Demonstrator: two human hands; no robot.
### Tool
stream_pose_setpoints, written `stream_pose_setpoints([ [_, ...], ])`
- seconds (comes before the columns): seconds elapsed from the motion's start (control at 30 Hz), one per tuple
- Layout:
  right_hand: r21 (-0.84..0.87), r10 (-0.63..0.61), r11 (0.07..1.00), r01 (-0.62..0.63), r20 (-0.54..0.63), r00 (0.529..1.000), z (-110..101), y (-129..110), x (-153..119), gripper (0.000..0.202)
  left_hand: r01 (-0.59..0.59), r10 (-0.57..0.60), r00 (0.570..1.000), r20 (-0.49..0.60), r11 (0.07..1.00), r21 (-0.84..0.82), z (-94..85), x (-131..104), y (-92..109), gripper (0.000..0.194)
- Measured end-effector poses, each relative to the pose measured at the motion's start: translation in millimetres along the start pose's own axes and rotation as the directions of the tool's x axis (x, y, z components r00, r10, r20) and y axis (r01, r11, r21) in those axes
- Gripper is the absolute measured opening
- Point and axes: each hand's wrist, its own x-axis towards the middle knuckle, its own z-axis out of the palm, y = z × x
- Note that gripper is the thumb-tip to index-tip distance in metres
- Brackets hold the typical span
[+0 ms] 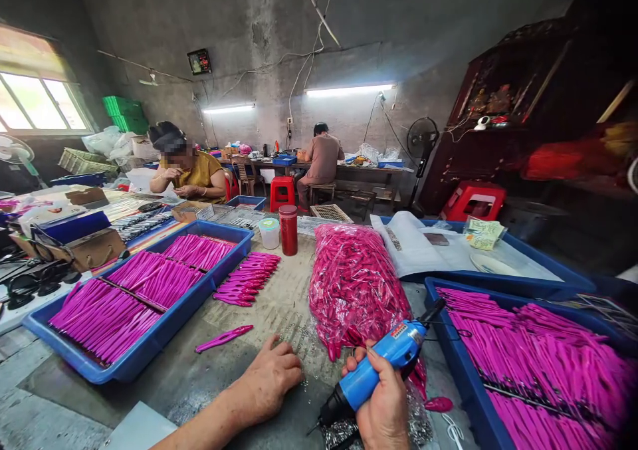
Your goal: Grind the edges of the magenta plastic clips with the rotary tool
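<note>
My right hand is wrapped round a blue electric screwdriver, whose dark tip points down and left. My left hand lies low over the table with its fingers curled and pressed together; its fingertips and anything in them are hidden. Small metal pieces are scattered just beyond it. A single magenta piece lies on the table to its upper left, and a row of magenta pieces with darker red ends is behind that. A clear bag of dark pink parts stands beyond the screwdriver.
Blue trays of magenta pieces stand at left and right. A red jar and a lidded tub stand behind. A loose pink part lies at right. Two people sit farther back.
</note>
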Motion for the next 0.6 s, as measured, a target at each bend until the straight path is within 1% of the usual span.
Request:
stream_pose_setpoints([
  [0.07, 0.010, 0.006, 1.000, -0.006, -0.004, 1.000, 0.5, -0.2, 0.0, 0.044, 0.058, -0.060, 0.997, -0.044, 0.997, -0.052, -4.4, -6.8, -6.6, 0.030],
  [0.13, 0.010, 0.003, 1.000, -0.003, -0.004, 1.000, 0.8, -0.3, 0.2, 0.044, 0.143, -0.151, 0.986, -0.077, 0.985, -0.091, -8.2, -11.6, -12.9, 0.034],
  [0.2, 0.002, -0.008, 1.000, 0.008, 0.000, 1.000, 0.6, -0.3, 0.6, 0.044, 0.202, -0.212, 0.974, -0.085, 0.973, -0.114, -10.5, -14.7, -15.6, 0.035],
  [0.23, -0.004, -0.013, 1.000, 0.013, 0.003, 1.000, 0.3, -0.2, 0.8, 0.044, 0.211, -0.222, 0.972, -0.082, 0.970, -0.120, -10.9, -15.8, -15.0, 0.035],
  [0.3, -0.019, -0.019, 1.000, 0.019, 0.017, 1.000, -0.2, -0.1, 1.1, 0.044, 0.190, -0.200, 0.977, -0.070, 0.973, -0.128, -10.4, -17.0, -10.0, 0.033],
  [0.47, -0.025, -0.026, 0.999, 0.026, 0.021, 0.999, -0.8, 0.2, 0.9, 0.043, 0.094, -0.099, 0.994, -0.035, 0.989, -0.112, -6.6, -17.3, 9.3, 0.025],
  [0.6, -0.016, -0.023, 1.000, 0.023, 0.014, 1.000, -0.6, -0.1, 0.2, 0.044, 0.039, -0.040, 0.999, -0.003, 0.996, -0.082, -4.2, -20.2, 13.8, 0.022],
])
